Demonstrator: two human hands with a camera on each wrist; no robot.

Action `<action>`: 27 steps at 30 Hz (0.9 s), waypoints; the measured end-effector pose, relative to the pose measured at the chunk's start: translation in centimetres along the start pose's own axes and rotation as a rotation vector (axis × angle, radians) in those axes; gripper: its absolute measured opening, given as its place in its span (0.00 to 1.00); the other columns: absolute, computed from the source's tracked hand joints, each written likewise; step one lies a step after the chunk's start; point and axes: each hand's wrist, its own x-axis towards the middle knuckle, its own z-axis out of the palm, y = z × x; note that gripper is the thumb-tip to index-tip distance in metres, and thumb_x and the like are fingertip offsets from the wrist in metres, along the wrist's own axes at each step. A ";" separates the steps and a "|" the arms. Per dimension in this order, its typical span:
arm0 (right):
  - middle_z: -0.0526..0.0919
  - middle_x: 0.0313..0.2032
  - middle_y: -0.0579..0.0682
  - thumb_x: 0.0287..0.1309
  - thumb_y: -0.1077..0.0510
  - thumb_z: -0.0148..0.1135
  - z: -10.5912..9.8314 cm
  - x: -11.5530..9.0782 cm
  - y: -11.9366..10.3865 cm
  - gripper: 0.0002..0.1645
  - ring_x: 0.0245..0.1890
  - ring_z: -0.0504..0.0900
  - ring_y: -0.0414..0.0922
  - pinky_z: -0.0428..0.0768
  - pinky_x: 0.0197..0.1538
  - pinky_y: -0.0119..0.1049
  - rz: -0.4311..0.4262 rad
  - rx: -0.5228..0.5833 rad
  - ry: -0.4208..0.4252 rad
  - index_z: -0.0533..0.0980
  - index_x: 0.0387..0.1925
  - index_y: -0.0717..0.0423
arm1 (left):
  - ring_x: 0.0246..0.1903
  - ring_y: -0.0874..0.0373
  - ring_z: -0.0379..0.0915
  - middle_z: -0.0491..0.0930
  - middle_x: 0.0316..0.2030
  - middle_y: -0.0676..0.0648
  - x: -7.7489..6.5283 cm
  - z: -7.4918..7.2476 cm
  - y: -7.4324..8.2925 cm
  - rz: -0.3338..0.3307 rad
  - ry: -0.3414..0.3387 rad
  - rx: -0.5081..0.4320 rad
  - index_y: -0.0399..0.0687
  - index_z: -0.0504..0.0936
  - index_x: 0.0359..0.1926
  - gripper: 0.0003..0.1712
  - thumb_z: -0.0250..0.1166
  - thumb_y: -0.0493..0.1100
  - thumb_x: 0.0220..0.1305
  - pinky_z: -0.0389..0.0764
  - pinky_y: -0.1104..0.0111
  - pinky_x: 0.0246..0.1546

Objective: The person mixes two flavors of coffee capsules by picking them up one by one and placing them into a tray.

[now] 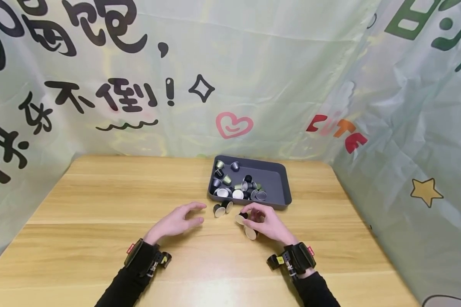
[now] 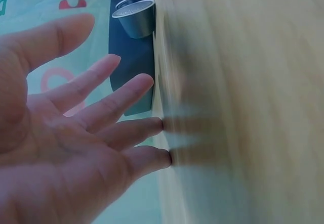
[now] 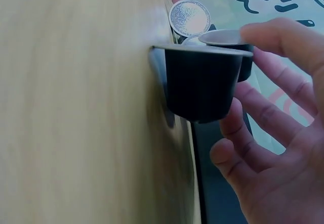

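My right hand pinches a black coffee capsule with a pale lid between thumb and fingers, just in front of the tray. Another black capsule lies on the table beside that hand, large in the right wrist view. To the left, two more capsules lie together on the tabletop by the tray's front wall. My left hand is left of these, its fingers spread and holding nothing. In the left wrist view, its lower fingertips come close to the table; whether they touch it I cannot tell.
A dark grey tray stands at the back of the wooden table. Several green, black and purple capsules lie in it, mostly toward its left and front. Printed fabric hangs behind and beside the table.
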 end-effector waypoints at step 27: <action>0.87 0.35 0.54 0.59 0.70 0.63 -0.9 1.8 -2.9 0.09 0.32 0.82 0.42 0.84 0.36 0.27 -0.088 -0.282 0.253 0.84 0.41 0.63 | 0.74 0.35 0.57 0.63 0.74 0.35 0.9 0.2 1.1 0.090 -0.046 0.041 0.39 0.63 0.73 0.34 0.59 0.48 0.73 0.58 0.40 0.75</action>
